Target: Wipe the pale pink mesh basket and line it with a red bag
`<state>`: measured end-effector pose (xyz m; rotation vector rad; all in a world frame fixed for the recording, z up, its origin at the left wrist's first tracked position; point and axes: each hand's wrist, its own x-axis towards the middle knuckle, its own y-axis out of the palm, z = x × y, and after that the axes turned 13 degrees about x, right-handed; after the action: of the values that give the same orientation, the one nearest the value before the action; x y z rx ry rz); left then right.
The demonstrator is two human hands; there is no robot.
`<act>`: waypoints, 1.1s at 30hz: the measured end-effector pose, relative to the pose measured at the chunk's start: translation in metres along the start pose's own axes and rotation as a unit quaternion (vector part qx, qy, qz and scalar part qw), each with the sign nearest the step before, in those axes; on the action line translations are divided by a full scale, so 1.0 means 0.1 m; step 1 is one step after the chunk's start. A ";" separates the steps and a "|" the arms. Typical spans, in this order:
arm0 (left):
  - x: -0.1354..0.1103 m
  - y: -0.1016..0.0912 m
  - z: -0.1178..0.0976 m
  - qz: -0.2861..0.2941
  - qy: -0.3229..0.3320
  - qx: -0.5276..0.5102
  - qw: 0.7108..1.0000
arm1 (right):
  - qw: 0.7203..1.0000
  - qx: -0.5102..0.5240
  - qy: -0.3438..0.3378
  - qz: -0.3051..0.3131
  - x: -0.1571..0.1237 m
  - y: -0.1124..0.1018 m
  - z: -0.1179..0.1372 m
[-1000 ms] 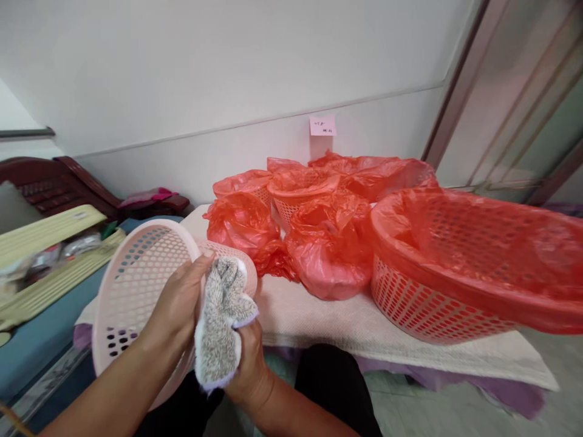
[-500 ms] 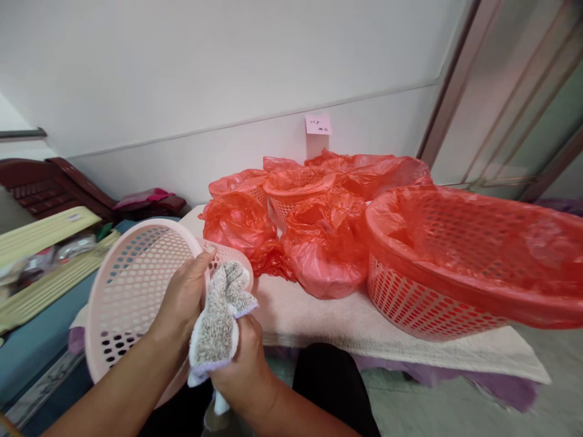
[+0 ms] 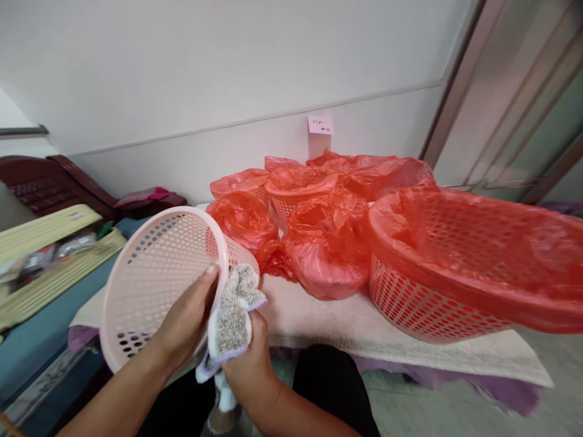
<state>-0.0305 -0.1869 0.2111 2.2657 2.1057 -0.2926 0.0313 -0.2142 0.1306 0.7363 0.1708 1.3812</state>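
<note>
My left hand (image 3: 186, 321) grips the rim of a pale pink perforated plastic basket (image 3: 155, 273), tilted so its open mouth faces me. My right hand (image 3: 252, 358) is closed on a grey and white fluffy cloth (image 3: 230, 318), which is pressed against the basket's outer wall just right of the rim. Both hands are held over my lap, at the near edge of a low table (image 3: 319, 321) covered by a cream cloth.
Several baskets lined with red plastic bags (image 3: 328, 237) stand on the table, the largest (image 3: 455, 267) at the right. A yellow slatted crate (image 3: 50, 255) and dark wooden furniture (image 3: 54, 185) lie at the left. A paper note (image 3: 321, 124) is stuck on the wall.
The pink basket has turned and risen a little, so more of its inside shows. The cloth has shifted along the basket's outer wall beneath my right hand.
</note>
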 end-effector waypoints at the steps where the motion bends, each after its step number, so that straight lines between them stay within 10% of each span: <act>1: -0.03 -0.06 0.06 0.020 0.014 0.025 0.999 | 1.000 0.009 -0.003 -0.003 0.00 -0.02 -0.02; 5: -0.16 -0.49 0.45 0.103 0.109 0.272 0.951 | 0.998 0.050 -0.023 -0.023 0.07 -0.12 -0.09; 9: -0.31 -0.99 0.84 0.139 0.231 0.591 0.760 | 0.996 0.091 -0.009 0.002 0.14 -0.19 -0.08; 12: -0.42 -1.17 0.92 0.078 0.320 0.637 0.697 | 0.994 0.072 -0.055 0.059 0.10 -0.15 -0.03; 17: -0.63 -1.10 0.71 -0.022 0.230 0.497 0.836 | 0.951 -0.146 -0.223 0.154 0.21 -0.23 -0.07; 21: -0.71 -1.01 0.48 -0.163 0.030 0.292 0.942 | 0.931 -0.329 -0.156 0.019 0.63 -0.58 -0.32; 25: -0.69 -0.91 0.32 -0.188 -0.047 0.158 0.968 | 0.935 -0.325 -0.137 -0.034 0.76 -0.69 -0.41; 33: -0.53 -0.67 0.13 -0.203 -0.065 0.113 0.971 | 0.876 -0.285 -0.337 0.193 -0.12 -0.05 -0.22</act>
<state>-0.1017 -0.2355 0.2139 1.8265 2.5600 -0.7057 0.0214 -0.2171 0.1068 0.7204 -0.9467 1.3606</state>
